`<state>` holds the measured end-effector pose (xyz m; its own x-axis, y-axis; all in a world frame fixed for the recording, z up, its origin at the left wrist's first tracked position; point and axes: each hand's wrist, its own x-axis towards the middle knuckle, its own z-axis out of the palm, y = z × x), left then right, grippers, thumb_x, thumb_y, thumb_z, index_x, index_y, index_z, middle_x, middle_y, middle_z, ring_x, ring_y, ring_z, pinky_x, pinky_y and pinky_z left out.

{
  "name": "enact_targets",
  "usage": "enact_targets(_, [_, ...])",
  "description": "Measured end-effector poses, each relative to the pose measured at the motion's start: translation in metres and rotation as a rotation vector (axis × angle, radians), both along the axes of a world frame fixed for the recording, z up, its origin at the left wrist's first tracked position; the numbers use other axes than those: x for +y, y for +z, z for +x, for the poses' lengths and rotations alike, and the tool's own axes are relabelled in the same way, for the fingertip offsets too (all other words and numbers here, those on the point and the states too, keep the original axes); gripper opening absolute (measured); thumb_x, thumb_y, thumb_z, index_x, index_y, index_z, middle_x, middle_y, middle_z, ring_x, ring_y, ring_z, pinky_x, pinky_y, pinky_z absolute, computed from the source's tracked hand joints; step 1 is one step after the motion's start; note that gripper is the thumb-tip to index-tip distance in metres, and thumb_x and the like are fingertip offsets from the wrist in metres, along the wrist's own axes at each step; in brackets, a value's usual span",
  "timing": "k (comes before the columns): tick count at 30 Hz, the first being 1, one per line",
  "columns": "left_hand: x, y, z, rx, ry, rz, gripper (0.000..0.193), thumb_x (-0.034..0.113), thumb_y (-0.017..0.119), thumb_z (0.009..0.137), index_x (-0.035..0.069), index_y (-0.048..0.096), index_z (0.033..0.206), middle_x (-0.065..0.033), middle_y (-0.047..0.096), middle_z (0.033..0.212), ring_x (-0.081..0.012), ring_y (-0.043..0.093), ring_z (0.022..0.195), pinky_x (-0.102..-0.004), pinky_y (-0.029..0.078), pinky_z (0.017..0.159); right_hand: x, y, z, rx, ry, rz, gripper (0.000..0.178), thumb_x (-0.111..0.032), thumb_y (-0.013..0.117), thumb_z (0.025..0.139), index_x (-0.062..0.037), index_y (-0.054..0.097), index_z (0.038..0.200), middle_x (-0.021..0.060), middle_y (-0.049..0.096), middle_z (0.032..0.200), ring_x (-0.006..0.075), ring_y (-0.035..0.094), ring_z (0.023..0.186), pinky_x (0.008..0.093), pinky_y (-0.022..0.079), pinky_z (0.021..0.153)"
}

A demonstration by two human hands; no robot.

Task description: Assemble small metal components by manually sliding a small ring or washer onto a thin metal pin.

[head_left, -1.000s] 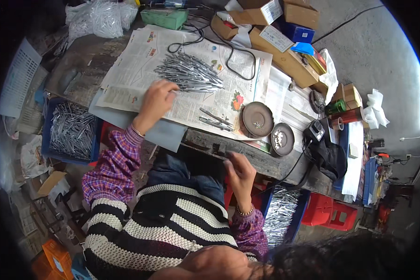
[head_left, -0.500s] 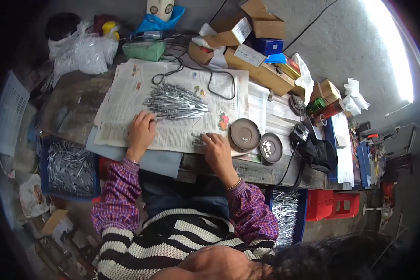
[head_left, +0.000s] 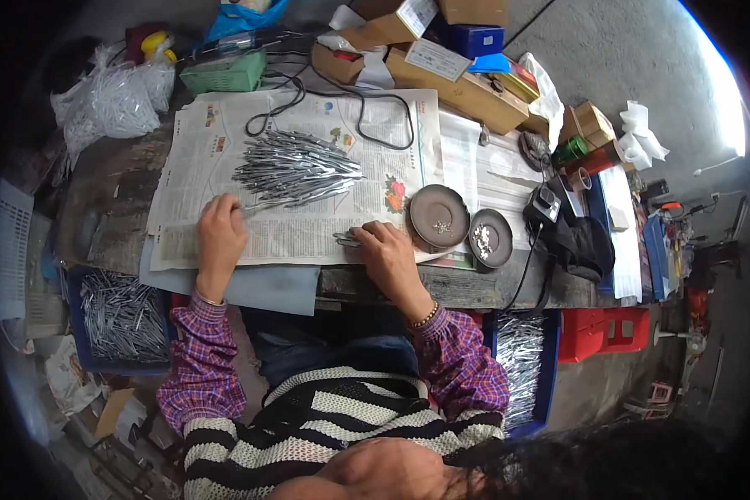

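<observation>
A heap of slender silvery metal rods lies on the newspaper in front of me. My right hand rests at the near edge of the paper, closed on a few short metal rods that stick out left of the fingertips. My left hand is on the paper, left of the heap and just short of its near left end. Its fingers curl downward, and what they hold, if anything, is hidden. Beside my right hand stand two round dark dishes, the larger dish and the smaller dish, both with tiny pale bits inside.
A black cord loops over the far part of the paper. Cardboard boxes and a green basket line the back. A black device sits at the right. Blue bins of metal rods, one left and one right, flank me below the table.
My left hand has shifted left, away from the rod heap. My right hand stays beside the dishes, still holding the short rods. The whole view has tilted slightly.
</observation>
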<state>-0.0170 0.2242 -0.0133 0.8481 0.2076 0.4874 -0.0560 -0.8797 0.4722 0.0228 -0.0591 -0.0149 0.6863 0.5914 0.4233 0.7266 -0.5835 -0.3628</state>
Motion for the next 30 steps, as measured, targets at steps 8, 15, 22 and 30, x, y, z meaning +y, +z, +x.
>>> enact_targets(8, [-0.023,0.061,-0.026,-0.096,-0.079,-0.138,0.007,-0.003,0.057,0.079,-0.001,0.06,0.085,-0.0115,0.062,0.078,-0.0228,0.061,0.067,-0.0291,0.047,0.061,-0.012,0.022,-0.028,0.244,0.069,0.345,0.048,-0.005,0.066,0.076,-0.002,0.053,0.121,0.0156,0.057,0.116,0.033,0.056,0.105,0.0366,0.046,0.087])
enact_targets(15, [-0.114,0.11,-0.039,0.056,-0.503,-0.201,0.012,-0.006,0.061,0.07,0.0,0.058,0.081,-0.0146,0.059,0.076,-0.0318,0.059,0.072,-0.0354,0.046,0.063,-0.03,0.035,-0.061,0.761,0.221,0.607,0.036,-0.008,0.06,0.087,0.0022,0.054,0.121,0.0158,0.061,0.114,0.0244,0.059,0.103,0.032,0.045,0.089])
enact_targets(22, [-0.184,0.151,-0.027,-0.056,-0.927,-0.514,0.02,-0.009,0.061,0.07,-0.002,0.063,0.088,-0.0108,0.064,0.079,-0.0243,0.062,0.071,-0.0309,0.047,0.063,-0.067,0.024,-0.093,1.159,0.05,1.051,0.019,-0.008,0.053,0.093,0.0028,0.061,0.107,0.0054,0.064,0.092,0.0111,0.059,0.078,0.0236,0.049,0.071])
enact_targets(30, [-0.24,0.189,-0.02,0.45,-1.154,-1.112,0.016,-0.002,0.07,0.073,0.0,0.067,0.089,-0.0081,0.066,0.076,-0.0159,0.063,0.068,-0.0271,0.047,0.069,-0.069,-0.036,-0.121,1.414,-0.389,1.286,0.019,-0.005,0.052,0.092,0.0031,0.061,0.107,0.0061,0.063,0.085,0.0092,0.056,0.073,0.023,0.046,0.066])
